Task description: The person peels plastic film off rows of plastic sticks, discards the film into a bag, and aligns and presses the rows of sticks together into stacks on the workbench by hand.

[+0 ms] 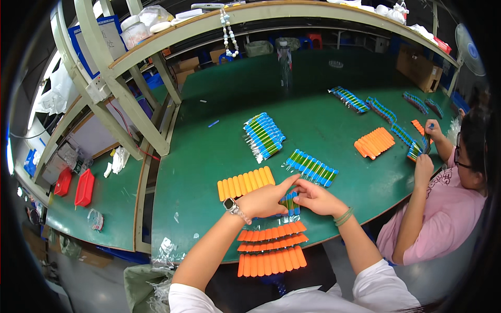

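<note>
My left hand [267, 200], with a watch and bracelet at the wrist, reaches over a short row of blue-and-green sticks [290, 201] near the table's front edge. From the other side my right hand [317, 199] has bent fingers at the same row; the fingertips of both hands nearly meet. Part of that row is hidden under my hands. Below it, rows of orange sticks [273, 262] lie in tiers toward my lap. Yellow-orange sticks [245, 183] lie beside my left hand. Just beyond my right hand is another blue-and-green row [313, 168].
A stack of blue-and-green rows [263, 135] lies farther in on the green table [203, 151]. A co-worker [433, 208] at the right handles similar strips near an orange pile [374, 143]. A clear bottle [284, 65] stands at the back; a shelf frame [138, 104] rises at left.
</note>
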